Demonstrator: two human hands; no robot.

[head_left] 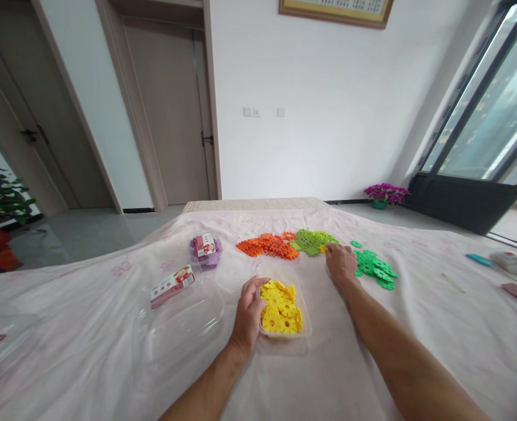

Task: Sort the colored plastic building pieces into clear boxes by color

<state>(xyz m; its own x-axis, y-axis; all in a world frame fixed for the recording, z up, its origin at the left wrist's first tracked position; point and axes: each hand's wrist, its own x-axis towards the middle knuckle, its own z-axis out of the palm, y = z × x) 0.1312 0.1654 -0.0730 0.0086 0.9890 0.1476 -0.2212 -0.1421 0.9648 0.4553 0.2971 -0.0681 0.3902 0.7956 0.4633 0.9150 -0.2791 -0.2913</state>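
Observation:
My left hand (247, 313) grips the left rim of a small clear plastic tub (305, 331) filled with several yellow snowflake pieces (280, 309). My right hand (340, 262) reaches forward over the pink cloth, fingers curled and pinching a small yellow piece (323, 249) at the edge of the light green pile (312, 240). An orange pile (269, 245) lies to the left of the light green one. A darker green pile (375, 267) lies just right of my right hand.
A large clear lidded tub (177, 318) with a red-and-white label sits left of my left hand. A small tub of purple pieces (204, 249) stands behind it. Small items lie at the table's right edge (510, 263). Doors, a plant and a flower pot are beyond.

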